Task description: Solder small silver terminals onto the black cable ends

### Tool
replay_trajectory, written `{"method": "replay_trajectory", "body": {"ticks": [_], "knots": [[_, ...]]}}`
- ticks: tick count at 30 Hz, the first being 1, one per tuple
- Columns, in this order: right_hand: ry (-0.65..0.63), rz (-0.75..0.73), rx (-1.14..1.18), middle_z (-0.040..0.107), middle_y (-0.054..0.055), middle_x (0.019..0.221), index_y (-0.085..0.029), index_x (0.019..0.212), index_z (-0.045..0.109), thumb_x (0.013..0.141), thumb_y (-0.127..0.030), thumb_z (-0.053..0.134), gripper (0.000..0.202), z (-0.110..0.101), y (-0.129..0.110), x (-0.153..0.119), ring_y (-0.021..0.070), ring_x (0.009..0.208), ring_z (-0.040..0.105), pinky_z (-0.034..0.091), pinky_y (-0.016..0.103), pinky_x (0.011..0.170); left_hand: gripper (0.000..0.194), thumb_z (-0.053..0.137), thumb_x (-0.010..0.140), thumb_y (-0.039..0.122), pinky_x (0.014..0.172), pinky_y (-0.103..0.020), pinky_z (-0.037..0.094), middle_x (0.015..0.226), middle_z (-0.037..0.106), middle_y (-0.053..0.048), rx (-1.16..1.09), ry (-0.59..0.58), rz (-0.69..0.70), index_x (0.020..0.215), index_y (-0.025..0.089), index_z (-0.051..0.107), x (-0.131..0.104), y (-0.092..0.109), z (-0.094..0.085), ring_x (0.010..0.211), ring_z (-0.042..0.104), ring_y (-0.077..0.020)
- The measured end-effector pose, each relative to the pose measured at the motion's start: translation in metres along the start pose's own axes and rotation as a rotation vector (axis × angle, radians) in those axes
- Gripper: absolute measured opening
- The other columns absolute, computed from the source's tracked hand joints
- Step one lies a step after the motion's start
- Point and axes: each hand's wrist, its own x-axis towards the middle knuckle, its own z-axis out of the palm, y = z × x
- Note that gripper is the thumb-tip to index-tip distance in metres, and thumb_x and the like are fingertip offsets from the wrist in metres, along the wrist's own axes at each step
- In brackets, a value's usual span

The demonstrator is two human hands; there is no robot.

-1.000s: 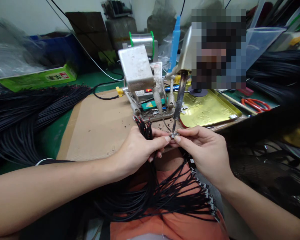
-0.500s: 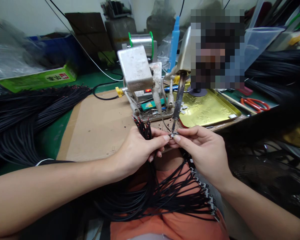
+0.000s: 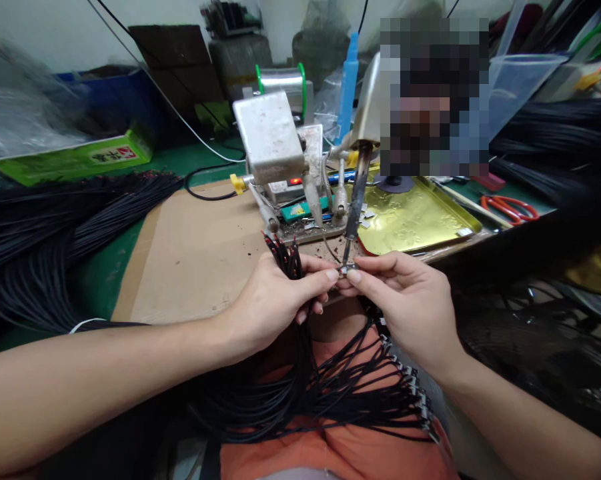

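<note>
My left hand is closed round a bundle of black cables, whose red-tipped ends stick up above the fingers. Its thumb and forefinger pinch near a small metal connector. From the other side, my right hand pinches that connector between thumb and forefinger. The tip of an upright soldering iron, held in a metal stand, comes down right at the connector. More of the black cables spread over my lap, with metal connectors on their right ends.
Behind the stand is a solder wire spool. To its right lie a gold tray and orange-handled scissors. Cardboard covers the table in front. Thick cable bundles lie at the left. A person is beyond the tray.
The whole view has shifted very slightly. Both hands keep the same grip at the iron's tip, with no clear movement.
</note>
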Motion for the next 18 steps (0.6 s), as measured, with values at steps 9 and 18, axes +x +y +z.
{"method": "replay_trajectory", "body": {"ticks": [9,18], "knots": [[0.017,-0.032,0.002,0.080,0.002,0.081,-0.019,0.091,0.075,0.078,-0.017,0.082,0.014,0.0021,0.0008,-0.0005,0.0148,0.072,0.077,0.064,0.020,0.071,0.017,0.076,0.081,0.027,0.035,-0.011,0.036,0.055,0.064,0.000,0.008,0.010,-0.004,0.085,0.011,0.076,-0.0006,-0.0011,-0.0007,0.047,0.054,-0.0064],[0.010,-0.050,-0.007,0.080,0.000,0.083,-0.020,0.090,0.076,0.079,-0.014,0.081,0.013,0.0014,0.0016,-0.0015,0.0133,0.072,0.077,0.064,0.019,0.072,0.016,0.075,0.081,0.026,0.034,-0.010,0.034,0.049,0.060,0.002,0.034,0.013,-0.036,0.086,0.011,0.077,-0.0008,-0.0001,-0.0009,0.042,0.050,-0.0049]]}}
